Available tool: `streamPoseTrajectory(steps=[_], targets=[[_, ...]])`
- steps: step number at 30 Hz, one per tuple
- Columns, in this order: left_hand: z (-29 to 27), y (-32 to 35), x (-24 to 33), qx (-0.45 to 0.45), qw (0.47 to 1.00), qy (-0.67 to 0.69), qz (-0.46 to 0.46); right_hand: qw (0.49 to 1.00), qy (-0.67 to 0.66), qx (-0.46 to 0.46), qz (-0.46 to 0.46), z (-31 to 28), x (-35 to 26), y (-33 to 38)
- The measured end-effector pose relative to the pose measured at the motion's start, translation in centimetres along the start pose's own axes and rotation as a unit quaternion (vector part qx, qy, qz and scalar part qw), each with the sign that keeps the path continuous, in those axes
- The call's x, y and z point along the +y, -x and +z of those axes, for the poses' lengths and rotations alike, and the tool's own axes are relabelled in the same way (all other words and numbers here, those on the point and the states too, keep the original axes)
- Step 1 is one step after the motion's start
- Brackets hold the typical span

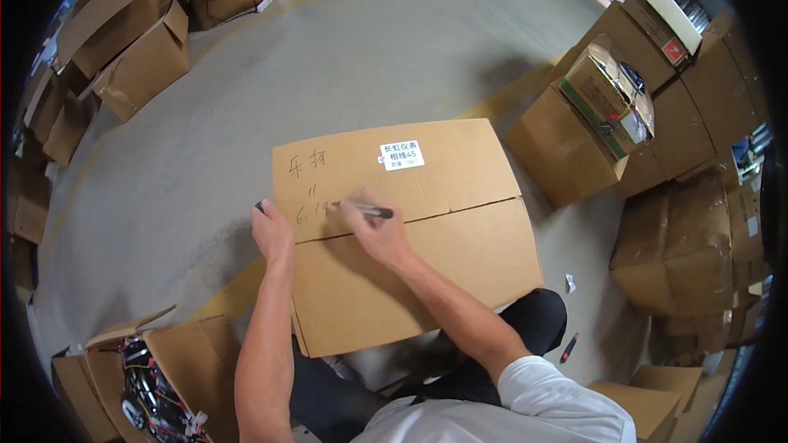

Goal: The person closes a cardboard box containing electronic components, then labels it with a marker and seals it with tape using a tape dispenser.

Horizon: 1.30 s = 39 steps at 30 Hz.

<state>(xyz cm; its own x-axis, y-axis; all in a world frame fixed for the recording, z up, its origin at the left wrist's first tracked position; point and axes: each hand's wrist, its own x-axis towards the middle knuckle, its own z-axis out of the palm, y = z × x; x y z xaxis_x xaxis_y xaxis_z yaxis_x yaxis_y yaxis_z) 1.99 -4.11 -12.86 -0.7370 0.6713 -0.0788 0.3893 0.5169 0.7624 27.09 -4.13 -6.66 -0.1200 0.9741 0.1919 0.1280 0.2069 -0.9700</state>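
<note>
Cardboard box (410,279) lies at centre of the frame, white label (401,155) on top; upper handwriting (296,167) looks complete, but the lowest line (302,215) seems not yet finished, beside the right hand (375,227), closed around a black pen (376,212); the left hand (273,235), curled at the box's left edge, holds a small black object (260,207)
</note>
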Motion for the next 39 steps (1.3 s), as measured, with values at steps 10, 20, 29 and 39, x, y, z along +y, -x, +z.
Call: streamPoseTrajectory(steps=[10, 20, 29, 39], targets=[[0.9, 0.7, 0.8, -0.011, 0.999, 0.027, -0.014, 0.983, -0.071, 0.158, 0.065, -12.9, 5.5, -7.5], [0.9, -0.1, -0.2, -0.026, 0.998, 0.065, -0.012, 0.991, -0.049, 0.117, 0.048, -11.6, 6.8, -8.8], [2.6, -4.3, -5.9, 0.015, 0.994, 0.024, 0.104, 0.988, 0.064, 0.118, -0.078, -12.2, 6.8, -9.4], [6.9, -4.9, -6.5, -0.082, 0.982, 0.162, 0.054, 0.975, 0.122, 0.145, -0.115, -14.3, 8.1, -9.4]])
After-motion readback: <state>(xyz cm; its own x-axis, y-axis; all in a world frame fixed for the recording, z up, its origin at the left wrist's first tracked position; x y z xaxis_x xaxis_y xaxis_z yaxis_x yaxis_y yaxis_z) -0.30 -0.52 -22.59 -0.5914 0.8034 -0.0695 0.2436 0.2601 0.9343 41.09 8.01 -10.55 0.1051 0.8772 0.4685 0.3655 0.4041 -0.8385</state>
